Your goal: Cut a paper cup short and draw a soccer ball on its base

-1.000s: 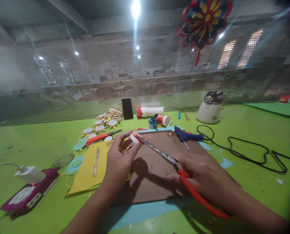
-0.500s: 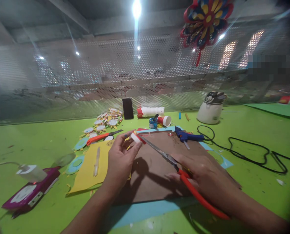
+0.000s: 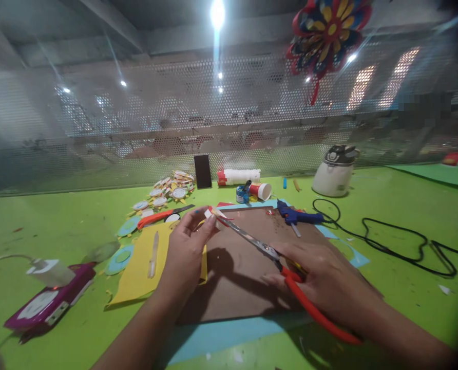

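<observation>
My left hand (image 3: 186, 250) pinches a small white and red paper piece (image 3: 211, 213) above the brown board (image 3: 236, 277). My right hand (image 3: 323, 280) grips red-handled scissors (image 3: 275, 257), whose blades reach up to that paper piece. Both hands hover over the board, which lies on a light blue sheet (image 3: 229, 334). A yellow sheet (image 3: 140, 267) with a glue stick (image 3: 152, 248) on it lies to the left of my left hand.
On the green table (image 3: 386, 216): a blue glue gun (image 3: 296, 216) with a black cord (image 3: 398, 236), a white jug (image 3: 334, 172), paint pots (image 3: 252, 192), a black phone (image 3: 202, 171), paper flowers (image 3: 167, 192), second scissors (image 3: 159, 217), a purple device (image 3: 48, 303). Mesh screen behind.
My left hand has turned the paper piece slightly and shifted it left at the scissor tips. My right hand has stayed in place.
</observation>
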`<action>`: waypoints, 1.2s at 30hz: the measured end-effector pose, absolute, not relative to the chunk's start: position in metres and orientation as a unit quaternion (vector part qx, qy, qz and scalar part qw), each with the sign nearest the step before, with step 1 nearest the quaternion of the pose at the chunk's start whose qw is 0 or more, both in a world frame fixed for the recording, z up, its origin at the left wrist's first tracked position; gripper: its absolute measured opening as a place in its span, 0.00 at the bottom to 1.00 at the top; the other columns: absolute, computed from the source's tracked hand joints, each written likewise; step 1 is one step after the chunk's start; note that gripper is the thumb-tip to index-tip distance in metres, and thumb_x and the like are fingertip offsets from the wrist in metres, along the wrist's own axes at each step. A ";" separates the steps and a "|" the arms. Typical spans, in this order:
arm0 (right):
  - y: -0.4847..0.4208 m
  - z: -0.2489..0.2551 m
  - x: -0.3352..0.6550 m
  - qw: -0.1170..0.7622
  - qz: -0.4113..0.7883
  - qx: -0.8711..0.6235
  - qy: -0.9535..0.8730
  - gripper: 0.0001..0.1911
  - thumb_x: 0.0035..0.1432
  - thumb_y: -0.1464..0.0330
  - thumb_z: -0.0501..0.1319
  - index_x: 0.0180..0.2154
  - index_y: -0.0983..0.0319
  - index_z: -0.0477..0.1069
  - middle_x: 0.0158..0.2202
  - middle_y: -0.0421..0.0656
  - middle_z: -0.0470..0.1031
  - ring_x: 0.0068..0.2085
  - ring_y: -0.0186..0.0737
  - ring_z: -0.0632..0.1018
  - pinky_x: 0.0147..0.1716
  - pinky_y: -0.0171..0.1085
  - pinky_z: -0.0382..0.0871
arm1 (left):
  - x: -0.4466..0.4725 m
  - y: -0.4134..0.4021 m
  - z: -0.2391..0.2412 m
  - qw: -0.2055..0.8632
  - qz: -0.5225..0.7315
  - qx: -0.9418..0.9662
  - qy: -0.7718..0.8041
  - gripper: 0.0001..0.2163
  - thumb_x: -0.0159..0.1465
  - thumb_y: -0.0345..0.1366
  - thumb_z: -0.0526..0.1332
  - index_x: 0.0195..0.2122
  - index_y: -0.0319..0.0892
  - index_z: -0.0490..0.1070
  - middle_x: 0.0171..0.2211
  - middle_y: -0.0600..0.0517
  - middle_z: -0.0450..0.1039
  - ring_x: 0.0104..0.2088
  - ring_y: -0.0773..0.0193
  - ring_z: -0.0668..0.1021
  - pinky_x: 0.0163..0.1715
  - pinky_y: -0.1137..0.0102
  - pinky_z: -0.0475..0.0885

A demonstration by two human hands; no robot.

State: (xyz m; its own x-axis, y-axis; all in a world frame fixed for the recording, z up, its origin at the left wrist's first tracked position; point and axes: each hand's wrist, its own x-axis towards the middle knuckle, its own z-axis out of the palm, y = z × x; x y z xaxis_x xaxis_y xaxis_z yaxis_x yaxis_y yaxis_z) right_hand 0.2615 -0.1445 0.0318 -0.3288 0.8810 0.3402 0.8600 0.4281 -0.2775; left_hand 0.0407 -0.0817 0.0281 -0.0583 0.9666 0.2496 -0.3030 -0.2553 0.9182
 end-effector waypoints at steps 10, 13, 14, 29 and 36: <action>-0.145 0.029 0.263 0.233 0.028 -0.535 -0.812 0.15 0.59 0.60 0.62 0.45 0.59 0.75 0.38 0.44 0.81 0.36 0.46 0.79 0.32 0.38 0.70 | 0.043 -0.085 0.030 0.495 0.633 0.484 0.347 0.16 0.57 0.40 0.68 0.44 0.39 0.73 0.44 0.47 0.76 0.44 0.59 0.78 0.46 0.60 0.77; -0.146 0.027 0.264 0.233 0.026 -0.539 -0.809 0.18 0.59 0.60 0.62 0.51 0.56 0.73 0.42 0.43 0.81 0.39 0.47 0.80 0.35 0.40 0.72 | 0.043 -0.086 0.030 0.498 0.634 0.481 0.344 0.16 0.58 0.40 0.68 0.45 0.38 0.72 0.44 0.47 0.77 0.44 0.60 0.78 0.46 0.61 0.77; -0.147 0.026 0.264 0.229 0.023 -0.542 -0.808 0.18 0.59 0.60 0.62 0.51 0.56 0.73 0.42 0.43 0.81 0.39 0.47 0.80 0.36 0.40 0.73 | 0.043 -0.086 0.030 0.498 0.635 0.481 0.343 0.16 0.58 0.40 0.68 0.44 0.38 0.72 0.43 0.48 0.77 0.44 0.60 0.79 0.46 0.61 0.77; -0.145 0.030 0.263 0.232 0.025 -0.542 -0.808 0.17 0.60 0.59 0.61 0.48 0.59 0.75 0.34 0.43 0.80 0.35 0.46 0.79 0.31 0.39 0.69 | 0.042 -0.086 0.030 0.474 0.646 0.498 0.333 0.15 0.58 0.38 0.68 0.45 0.39 0.73 0.42 0.48 0.79 0.43 0.61 0.79 0.47 0.64 0.76; -0.147 0.035 0.258 0.245 0.032 -0.535 -0.808 0.14 0.58 0.60 0.63 0.44 0.60 0.76 0.30 0.41 0.79 0.31 0.42 0.78 0.28 0.36 0.68 | 0.046 -0.090 0.032 0.453 0.642 0.503 0.360 0.18 0.56 0.38 0.69 0.46 0.39 0.72 0.44 0.47 0.78 0.44 0.59 0.80 0.48 0.63 0.75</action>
